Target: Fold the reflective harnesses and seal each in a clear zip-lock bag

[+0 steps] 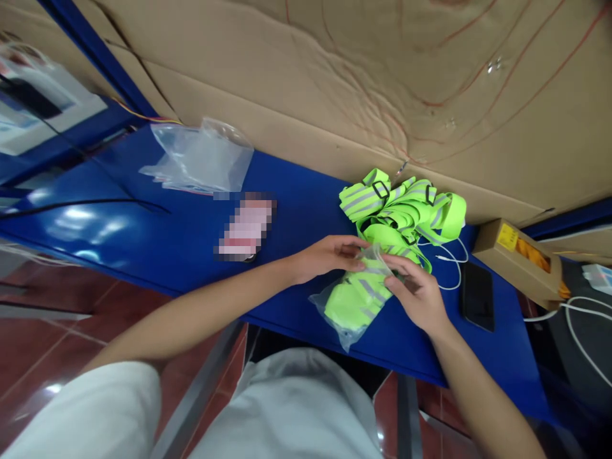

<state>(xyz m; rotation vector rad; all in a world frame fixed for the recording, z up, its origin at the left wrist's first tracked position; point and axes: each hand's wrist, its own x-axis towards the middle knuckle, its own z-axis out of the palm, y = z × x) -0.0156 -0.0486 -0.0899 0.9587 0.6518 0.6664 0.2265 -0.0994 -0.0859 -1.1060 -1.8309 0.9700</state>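
Between my two hands is a clear plastic bag (345, 335) with a folded neon-yellow reflective strap (356, 299) inside. My left hand (332, 256) has its fingers curled at the upper left of the bag's mouth. On the other side, my right hand (414, 290) pinches the bag's right edge between thumb and fingers. Just beyond the hands lies a heap of the same neon straps (406, 207), with grey reflective stripes and black buckles. The heap's near end is partly hidden behind the bag and fingers.
A stack of clear plastic bags (205, 156) lies at the back left of the blue table (306, 185). Closer in is a pixelated pink item (246, 226). At right are a black phone (477, 296), a white cable (461, 268) and a cardboard box (519, 261). Cardboard panels rise behind.
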